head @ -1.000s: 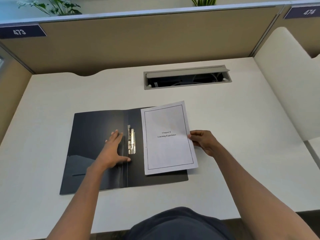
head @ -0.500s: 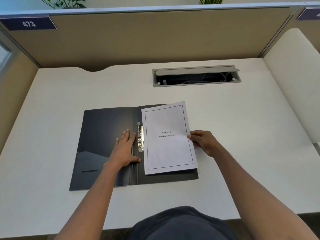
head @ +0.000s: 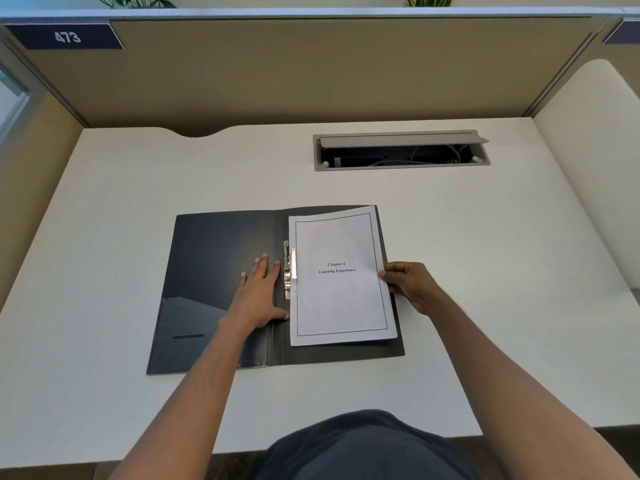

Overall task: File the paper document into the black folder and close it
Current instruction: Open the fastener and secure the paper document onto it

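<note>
The black folder (head: 211,271) lies open flat on the white desk. A metal clip (head: 289,268) runs along its spine. The white paper document (head: 341,277), titled "Chapter 6 Learning Experience", rests on the folder's right half, its left edge at the clip. My left hand (head: 259,294) lies flat, fingers apart, on the folder's left half just beside the spine. My right hand (head: 407,285) pinches the document's right edge.
An open grey cable tray (head: 401,150) is sunk into the desk behind the folder. Tan partition walls (head: 311,71) enclose the desk at the back and left, a white curved panel (head: 595,157) at the right. The desk's front edge is close to my body.
The document has slid left and squared up on the folder's right half, its edge now at the clip. My left hand stays pressed on the left cover.
</note>
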A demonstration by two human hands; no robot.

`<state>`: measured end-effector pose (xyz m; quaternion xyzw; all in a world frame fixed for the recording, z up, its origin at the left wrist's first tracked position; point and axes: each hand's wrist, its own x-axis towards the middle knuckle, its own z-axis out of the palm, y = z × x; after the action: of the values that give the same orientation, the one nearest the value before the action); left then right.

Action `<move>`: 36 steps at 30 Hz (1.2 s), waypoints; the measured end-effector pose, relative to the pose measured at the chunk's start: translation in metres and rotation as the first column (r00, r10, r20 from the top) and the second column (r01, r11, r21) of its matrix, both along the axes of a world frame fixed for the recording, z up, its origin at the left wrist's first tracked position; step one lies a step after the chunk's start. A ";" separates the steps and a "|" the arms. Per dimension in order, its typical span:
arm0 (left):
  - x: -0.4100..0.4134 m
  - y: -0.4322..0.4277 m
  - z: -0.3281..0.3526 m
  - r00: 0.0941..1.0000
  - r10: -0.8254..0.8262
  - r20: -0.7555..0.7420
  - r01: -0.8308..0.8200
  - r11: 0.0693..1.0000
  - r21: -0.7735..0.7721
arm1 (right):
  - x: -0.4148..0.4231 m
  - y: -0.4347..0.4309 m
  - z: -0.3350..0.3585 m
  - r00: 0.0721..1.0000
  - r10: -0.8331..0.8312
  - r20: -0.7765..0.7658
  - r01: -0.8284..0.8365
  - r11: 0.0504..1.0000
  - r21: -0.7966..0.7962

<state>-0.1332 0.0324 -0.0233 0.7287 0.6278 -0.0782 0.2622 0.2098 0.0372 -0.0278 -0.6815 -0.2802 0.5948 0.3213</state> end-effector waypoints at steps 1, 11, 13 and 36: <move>0.000 0.000 0.000 1.000 -0.001 0.002 0.001 1.000 0.001 | 0.000 -0.001 0.001 1.000 -0.003 -0.001 0.003 1.000 0.000; 0.000 0.001 -0.002 1.000 -0.020 -0.011 0.020 1.000 0.001 | -0.004 -0.007 0.006 0.999 0.013 0.043 -0.014 1.000 0.028; -0.002 0.001 -0.003 0.999 -0.032 -0.015 0.032 0.999 -0.003 | -0.006 -0.005 0.007 0.995 0.037 0.093 -0.042 0.998 0.050; 0.035 0.122 0.018 0.856 0.306 0.416 -0.375 0.923 0.093 | -0.030 0.003 0.013 0.761 0.141 0.633 -0.243 0.967 0.076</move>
<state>-0.0982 0.1545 -0.0052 0.6261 0.6856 0.1715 0.3294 0.1798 0.0399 -0.0151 -0.7803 -0.4836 0.3428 0.1993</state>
